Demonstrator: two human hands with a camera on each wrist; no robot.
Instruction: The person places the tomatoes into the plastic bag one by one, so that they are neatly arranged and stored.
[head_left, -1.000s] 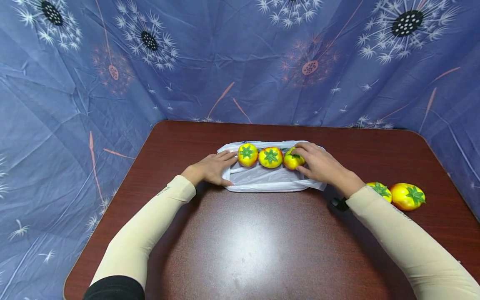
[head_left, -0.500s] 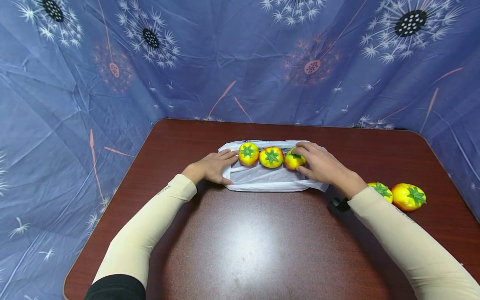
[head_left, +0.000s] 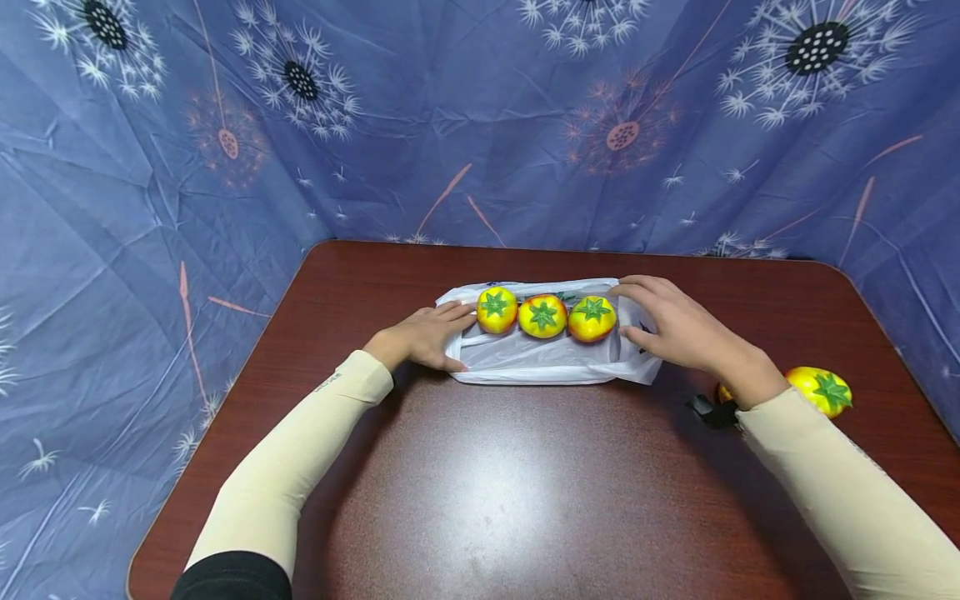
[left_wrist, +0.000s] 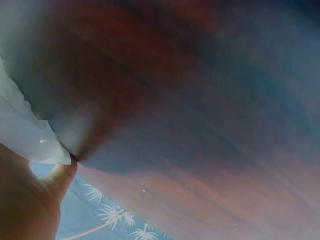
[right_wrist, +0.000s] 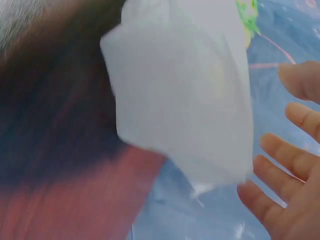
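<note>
Three yellow-red fruits with green star-shaped crowns, a left fruit (head_left: 497, 310), a middle fruit (head_left: 542, 316) and a right fruit (head_left: 592, 319), sit in a row in a white plastic bag (head_left: 532, 375) spread wide at its mouth. My left hand (head_left: 423, 336) lies spread at the bag's left end, fingers over its edge beside the left fruit. In the left wrist view, the thumb (left_wrist: 63, 177) touches the bag's corner. At the right end, my right hand (head_left: 678, 325) hovers beside the right fruit with fingers parted and nothing in them. The right wrist view shows those fingers apart from the bag (right_wrist: 185, 95).
Behind my right wrist lies another such fruit (head_left: 821, 390), with one more partly hidden by the wrist. A dark strap piece (head_left: 712, 412) hangs under that wrist. The brown table (head_left: 480, 483) meets a blue flowered curtain (head_left: 480, 125) at its back edge.
My right hand has let go of the right fruit and moved right, out toward the bag's end. The left hand and the fruits in the bag stay about where they were.
</note>
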